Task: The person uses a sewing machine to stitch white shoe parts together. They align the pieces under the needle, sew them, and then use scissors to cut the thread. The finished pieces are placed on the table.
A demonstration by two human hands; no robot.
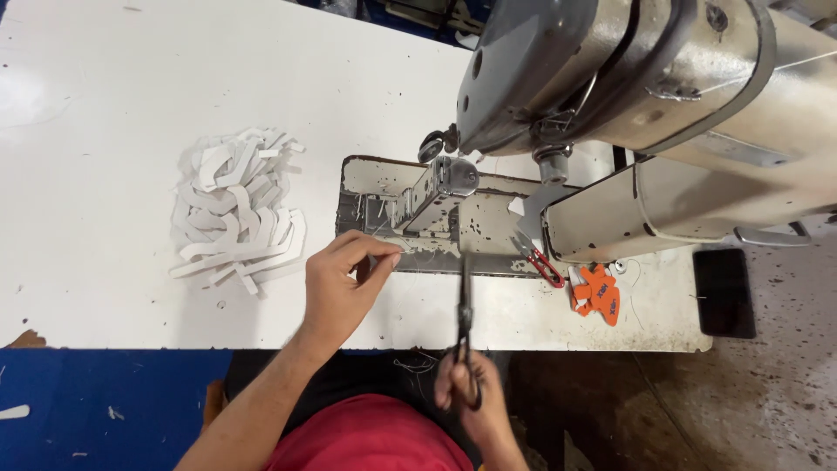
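Scissors [465, 327] are being held in the right hand [471, 397], fingers closed through the loops, blades pointing away toward the sewing machine [628, 105]. Something thin, probably a thread or a small white piece, is being pinched between thumb and fingertips of the left hand [342, 283], just left of the blade tips; it is too small to be told surely. White strips are being kept in a pile [237, 208] beyond and left of that hand. Trimming appears under way, with how much remains not being shown.
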